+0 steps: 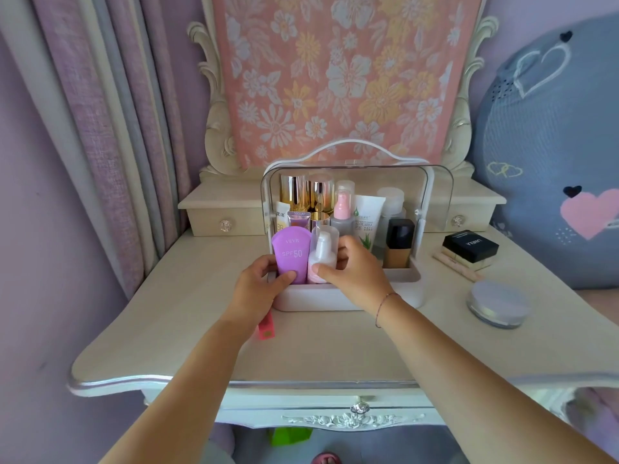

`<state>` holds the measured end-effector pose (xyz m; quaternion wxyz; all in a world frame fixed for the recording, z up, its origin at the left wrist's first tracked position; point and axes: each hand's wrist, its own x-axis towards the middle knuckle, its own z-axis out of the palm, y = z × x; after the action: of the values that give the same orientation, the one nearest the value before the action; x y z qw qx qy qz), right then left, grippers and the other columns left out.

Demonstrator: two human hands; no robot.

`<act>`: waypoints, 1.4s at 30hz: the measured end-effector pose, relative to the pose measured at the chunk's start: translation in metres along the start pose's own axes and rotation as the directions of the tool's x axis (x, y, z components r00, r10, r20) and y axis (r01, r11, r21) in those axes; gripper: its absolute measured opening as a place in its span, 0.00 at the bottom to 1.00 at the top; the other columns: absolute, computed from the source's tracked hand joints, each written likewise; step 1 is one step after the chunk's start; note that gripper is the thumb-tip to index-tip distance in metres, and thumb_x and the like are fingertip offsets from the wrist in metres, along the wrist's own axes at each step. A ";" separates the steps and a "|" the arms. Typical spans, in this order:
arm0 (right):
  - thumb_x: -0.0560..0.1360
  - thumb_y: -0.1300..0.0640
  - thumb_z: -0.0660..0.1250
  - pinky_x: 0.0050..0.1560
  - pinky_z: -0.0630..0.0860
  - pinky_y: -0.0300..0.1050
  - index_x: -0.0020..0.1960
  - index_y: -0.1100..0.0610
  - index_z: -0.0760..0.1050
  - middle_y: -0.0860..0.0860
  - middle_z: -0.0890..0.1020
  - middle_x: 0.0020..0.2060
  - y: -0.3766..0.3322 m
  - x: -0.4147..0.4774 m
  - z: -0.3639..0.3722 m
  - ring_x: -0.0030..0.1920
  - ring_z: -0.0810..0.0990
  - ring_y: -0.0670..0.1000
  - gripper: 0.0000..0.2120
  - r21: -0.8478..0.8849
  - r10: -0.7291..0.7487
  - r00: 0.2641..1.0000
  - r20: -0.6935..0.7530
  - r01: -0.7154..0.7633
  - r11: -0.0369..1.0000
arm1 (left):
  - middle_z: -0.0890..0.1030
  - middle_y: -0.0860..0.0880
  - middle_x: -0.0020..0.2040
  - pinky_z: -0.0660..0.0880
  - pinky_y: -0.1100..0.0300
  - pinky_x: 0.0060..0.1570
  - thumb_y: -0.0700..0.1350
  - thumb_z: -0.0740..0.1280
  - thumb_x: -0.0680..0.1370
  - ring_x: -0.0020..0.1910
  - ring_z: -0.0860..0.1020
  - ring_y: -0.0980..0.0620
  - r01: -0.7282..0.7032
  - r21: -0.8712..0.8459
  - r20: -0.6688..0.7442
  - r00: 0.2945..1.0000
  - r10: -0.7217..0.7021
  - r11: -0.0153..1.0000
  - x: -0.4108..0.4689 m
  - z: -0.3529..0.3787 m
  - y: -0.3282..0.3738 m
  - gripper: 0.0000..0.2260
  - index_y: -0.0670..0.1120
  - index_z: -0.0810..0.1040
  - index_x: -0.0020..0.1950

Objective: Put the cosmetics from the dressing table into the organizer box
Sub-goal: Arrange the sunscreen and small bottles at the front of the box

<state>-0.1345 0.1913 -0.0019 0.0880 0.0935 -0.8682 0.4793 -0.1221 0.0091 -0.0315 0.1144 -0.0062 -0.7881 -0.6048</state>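
Across the dressing table [167,313], watching remotely, I saw the organizer box [335,301] standing centre-back w/ its clear lid [435,195] swung up & most slots already packed w/ upright bottles & tubes. My left hand [261,286] was wrapped round the purple tube [291,256], thumb on its front, the tube upright in the front-left slot. My right hand [355,272] gripped the pink bottle [323,259] just beside it, thumb low across the front, fingers behind. That bottle was upright too, touching the tube. Both looked seated or nearly so, tho I couldn't see their bottoms.

What the next reach turned on, imo: the leftovers lay mostly right of the organizer box, so nearer the right hand. The round jar [499,304] was front-most and the black box [469,246] sat behind it. Beside the black box lay a thin stick [455,266], its long axis running diagonally back-left to front-right. One small red item [266,329] lay just under the left wrist, so that hand was closer for it.
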 end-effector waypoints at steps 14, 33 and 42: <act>0.71 0.52 0.71 0.53 0.78 0.47 0.61 0.51 0.72 0.46 0.81 0.52 0.003 -0.004 -0.009 0.51 0.80 0.48 0.20 -0.020 -0.017 0.997 0.074 0.019 1.000 | 0.82 0.52 0.50 0.73 0.60 0.47 0.45 0.70 0.73 0.45 0.78 0.54 0.015 -0.028 0.008 1.000 -0.015 0.999 0.001 -0.001 -0.002 0.08 0.52 0.80 0.52; 0.73 0.56 0.70 0.47 0.74 0.27 0.56 0.55 0.78 0.43 0.81 0.46 0.012 -0.022 -0.020 0.47 0.80 0.42 0.12 0.150 -0.049 0.991 -0.124 0.067 0.986 | 0.83 0.55 0.49 0.73 0.61 0.45 0.44 0.69 0.75 0.45 0.79 0.54 -0.025 -0.086 -0.013 1.000 0.024 0.996 0.004 -0.004 0.000 0.07 0.56 0.81 0.47; 0.71 0.61 0.69 0.52 0.75 0.45 0.47 0.57 0.80 0.54 0.80 0.47 0.076 -0.021 -0.124 0.49 0.78 0.53 0.05 -0.099 -0.021 0.797 -0.603 -0.049 0.994 | 0.83 0.55 0.50 0.72 0.60 0.44 0.46 0.71 0.73 0.44 0.79 0.54 -0.022 -0.091 -0.054 0.998 0.017 0.996 0.005 -0.001 -0.007 0.08 0.58 0.81 0.49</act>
<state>-0.1251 0.3382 -0.0033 0.3611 -0.0754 -0.8207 0.4364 -0.1279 0.0058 -0.0367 0.1408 -0.0032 -0.7562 -0.6390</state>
